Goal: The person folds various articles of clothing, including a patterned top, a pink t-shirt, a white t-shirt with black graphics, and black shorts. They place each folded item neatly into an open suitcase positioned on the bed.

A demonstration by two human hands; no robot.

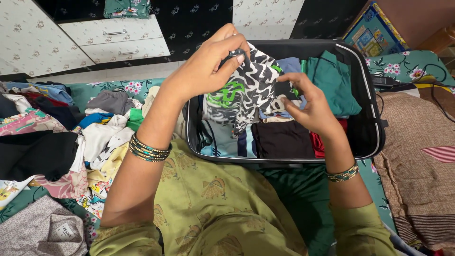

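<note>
My left hand [208, 64] pinches the top of a black-and-white patterned garment with green marks [246, 92] and lifts it over the open black suitcase [367, 118]. My right hand [310, 106] grips the same garment lower down, at its right side. Both wrists carry green and gold bangles. The suitcase lies on the bed in front of me and holds folded clothes: a green piece [334, 80] at the right, a dark brown one [282, 140] in the middle, a red one at the lower right and a light blue striped one at the left.
A heap of loose clothes [71, 137] covers the bed to my left. A brown checked cloth [417, 161] lies at the right, with a black cable [438, 76] above it. White drawers [116, 38] and a dark patterned cupboard stand behind the bed.
</note>
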